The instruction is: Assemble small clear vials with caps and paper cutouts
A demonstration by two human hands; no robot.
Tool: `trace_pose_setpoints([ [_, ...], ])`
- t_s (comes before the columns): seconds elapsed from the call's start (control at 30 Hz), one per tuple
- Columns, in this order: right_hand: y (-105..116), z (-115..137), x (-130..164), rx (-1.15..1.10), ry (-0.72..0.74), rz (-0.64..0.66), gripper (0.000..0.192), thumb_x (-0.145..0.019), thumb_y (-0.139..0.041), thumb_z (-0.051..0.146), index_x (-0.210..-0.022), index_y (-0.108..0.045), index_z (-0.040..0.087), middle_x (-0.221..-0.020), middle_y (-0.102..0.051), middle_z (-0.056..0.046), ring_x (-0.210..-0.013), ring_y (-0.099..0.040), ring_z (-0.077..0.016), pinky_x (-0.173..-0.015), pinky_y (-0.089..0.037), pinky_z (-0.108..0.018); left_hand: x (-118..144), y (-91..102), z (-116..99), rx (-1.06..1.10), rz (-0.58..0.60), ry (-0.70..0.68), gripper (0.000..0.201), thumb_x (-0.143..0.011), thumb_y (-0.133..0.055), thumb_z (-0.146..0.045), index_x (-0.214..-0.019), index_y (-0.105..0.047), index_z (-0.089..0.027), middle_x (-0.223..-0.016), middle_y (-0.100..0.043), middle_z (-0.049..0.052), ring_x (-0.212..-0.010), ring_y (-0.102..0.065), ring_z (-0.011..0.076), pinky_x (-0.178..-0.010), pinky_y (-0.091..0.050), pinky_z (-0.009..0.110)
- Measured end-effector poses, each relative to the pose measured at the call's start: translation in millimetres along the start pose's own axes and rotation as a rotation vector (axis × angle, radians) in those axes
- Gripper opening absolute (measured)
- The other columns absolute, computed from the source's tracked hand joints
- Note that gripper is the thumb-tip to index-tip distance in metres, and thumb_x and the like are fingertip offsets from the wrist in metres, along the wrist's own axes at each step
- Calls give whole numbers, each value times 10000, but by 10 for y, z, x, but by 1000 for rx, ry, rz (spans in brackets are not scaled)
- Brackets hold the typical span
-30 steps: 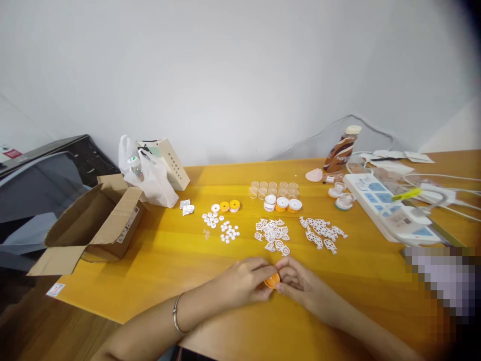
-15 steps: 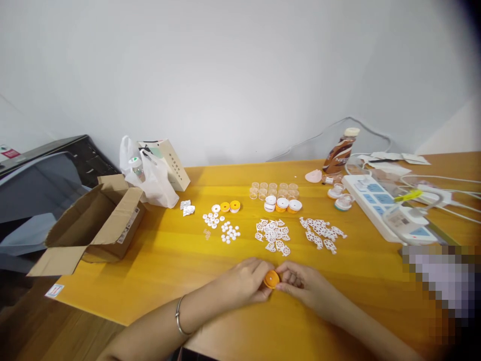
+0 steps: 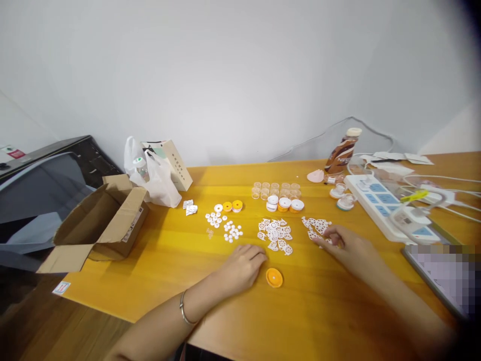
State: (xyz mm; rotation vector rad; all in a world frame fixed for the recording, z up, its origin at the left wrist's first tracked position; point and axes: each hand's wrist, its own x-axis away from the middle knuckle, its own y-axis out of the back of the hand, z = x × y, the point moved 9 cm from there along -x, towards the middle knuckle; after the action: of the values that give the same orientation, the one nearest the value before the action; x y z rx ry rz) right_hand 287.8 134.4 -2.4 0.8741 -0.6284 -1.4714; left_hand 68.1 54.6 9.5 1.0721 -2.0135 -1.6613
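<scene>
The yellow counter [image 3: 169, 260] filled the lower part of the head view, with a grey wall behind it. At its left edge sat an open cardboard box [image 3: 99, 223], and behind that a white plastic bag [image 3: 160, 183] leaned against a small cream carton [image 3: 175, 163]. On the right lay a white power strip [image 3: 391, 208] with cables plugged in, and a brown drink bottle [image 3: 341, 150] stood near the wall.

The left hand [image 3: 242, 268] rested palm down on the counter with its fingers [image 3: 255, 255] loosely curled and holding nothing. The orange cap [image 3: 274, 277] lay flat on the counter just to the right of that hand, close to the fingertips but apart from them, with its pale centre facing up. The right hand [image 3: 351, 248] was well away from the cap, stretched to the right pile of white lattice pieces [image 3: 317, 225]; its fingers [image 3: 325, 235] were drawn narrow on the pile's near edge, and I could not tell whether they pinched a piece.

Another pile of lattice pieces [image 3: 274, 235] lay just beyond the cap, with small white discs [image 3: 225, 225] to its left and orange-and-white spools [image 3: 285, 204] and clear cups [image 3: 276, 188] farther back
</scene>
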Motion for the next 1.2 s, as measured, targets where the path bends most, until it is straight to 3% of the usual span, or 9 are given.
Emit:
trace_pose_setpoints([
  [0.27,-127,136,38,386,222,8,353,-807,-431,542,-658,-407,223,-654,-572,-54,-643,-553,-224,-544,-367,-297,-27,1,73,116,-55,6,175,-852,-403,-145,-959,-541,-152,-956,-592,84,-911,-543,170,-817,-457,316],
  [0.43,-142,300,105,631,269,-32,354,-857,-369,496,-698,-462,195,-757,-596,-102,-688,-560,-247,-563,-359,-323,-27,122,176,248,-235,68,172,-861,-393,-153,-932,-549,-153,-890,-602,69,-850,-555,148,-778,-461,284],
  [0.57,-189,365,135,701,315,-71,330,-877,-359,440,-739,-506,178,-799,-606,-112,-758,-571,-268,-606,-364,-340,-40,217,323,175,-337,129,229,-850,-417,-151,-1040,-545,-163,-972,-589,81,-920,-536,170,-832,-444,327],
  [0.73,-219,377,140,716,345,-80,280,-878,-383,359,-759,-546,164,-795,-617,-110,-752,-577,-266,-606,-351,-337,-129,159,403,2,-293,125,349,-848,-421,-125,-1187,-481,-185,-1082,-560,83,-988,-490,191,-862,-425,349],
  [0.9,-205,392,166,710,376,-87,207,-856,-401,248,-764,-566,165,-769,-622,-92,-735,-578,-247,-598,-330,-326,-217,37,414,-138,-220,113,302,-867,-406,-133,-1140,-518,-196,-1073,-569,82,-973,-494,200,-835,-431,347],
  [1.07,-70,460,188,542,371,-122,236,-846,-381,236,-677,-537,184,-713,-618,-79,-695,-560,-230,-568,-307,-317,-242,6,449,-149,-230,95,222,-876,-414,-159,-1016,-583,-194,-1006,-597,62,-904,-514,181,-801,-435,319],
  [1.2,-64,533,180,-88,258,-2,276,-847,-425,379,-663,-535,205,-615,-585,-24,-591,-523,-174,-551,-354,-286,-252,-5,470,-127,-254,74,194,-876,-428,-179,-967,-599,-186,-973,-610,57,-878,-521,178,-776,-430,316],
])
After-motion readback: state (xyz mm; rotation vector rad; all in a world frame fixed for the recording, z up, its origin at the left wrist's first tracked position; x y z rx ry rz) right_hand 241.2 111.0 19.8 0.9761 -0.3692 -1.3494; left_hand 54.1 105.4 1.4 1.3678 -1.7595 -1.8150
